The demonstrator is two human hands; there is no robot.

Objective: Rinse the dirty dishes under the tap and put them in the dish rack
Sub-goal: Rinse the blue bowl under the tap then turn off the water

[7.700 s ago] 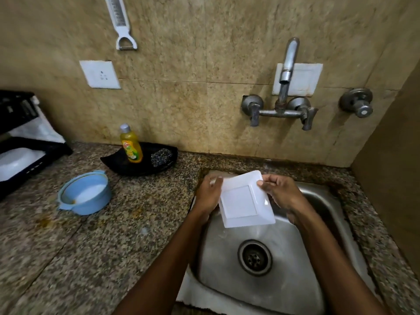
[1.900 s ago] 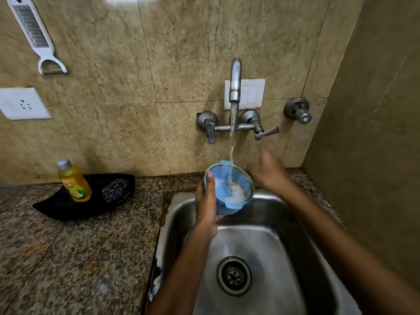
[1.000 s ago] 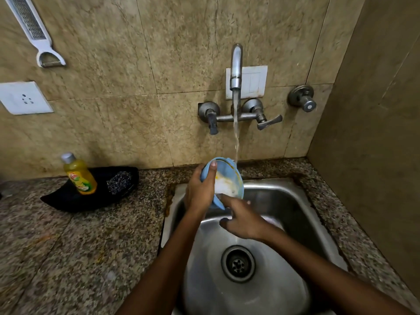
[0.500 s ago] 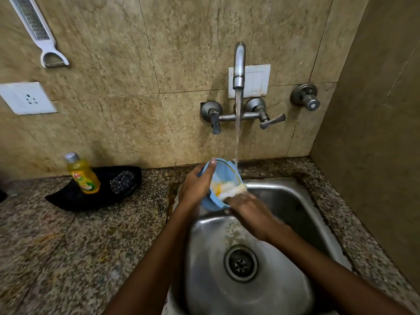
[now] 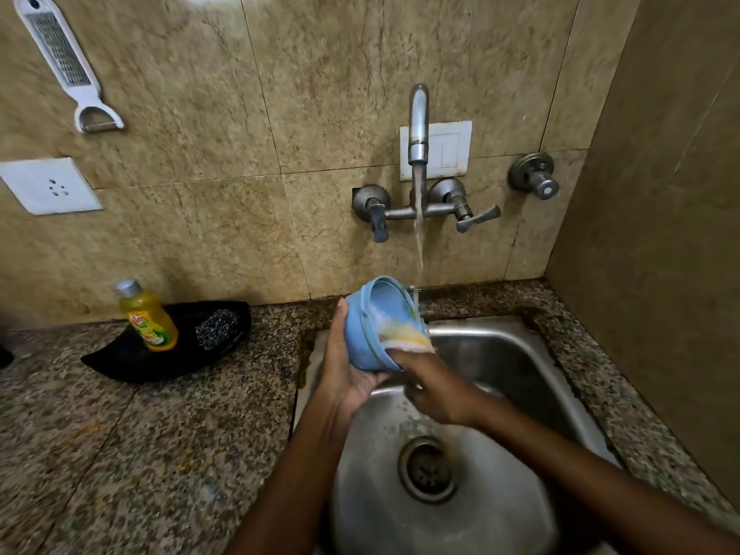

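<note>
Nearest the camera, two bare forearms reach forward over a steel sink (image 5: 500,514), whose round drain (image 5: 426,469) sits below the hands. The basin is wet, with specks of foam or residue near the drain.

The left hand (image 5: 346,374) grips a blue bowl (image 5: 366,330) from its outer side and underneath, thumb lying up along the wall, fingers curled round the base. The bowl is held above the back of the sink, tipped on its side so its mouth faces right and toward the tap stream. Yellow and white residue shows on the lower part of its inside. The right hand (image 5: 434,388) reaches into the bowl's lower rim; its fingertips go into the mouth and are partly hidden and blurred, so I cannot tell whether they are straight or curled, or whether they hold anything.

To the left, the speckled granite surface (image 5: 160,454) carries a black tray (image 5: 132,362) near the wall, with a yellow bottle of dish soap (image 5: 150,318) standing on it and a dark steel scrubber (image 5: 216,328) just beside the bottle.

Beyond the bowl, a stream of water (image 5: 418,234) falls from the wall tap (image 5: 418,126) and meets the bowl's upper right rim. The right lever (image 5: 478,218) of the tap points out to the right; the left one (image 5: 378,226) hangs down. A separate valve (image 5: 534,176) sits further right on the tiled wall. A white switch plate (image 5: 448,150) lies behind the spout, a white socket (image 5: 48,186) is at far left, and a white grater with a peeler end (image 5: 66,62) hangs above it.
</note>
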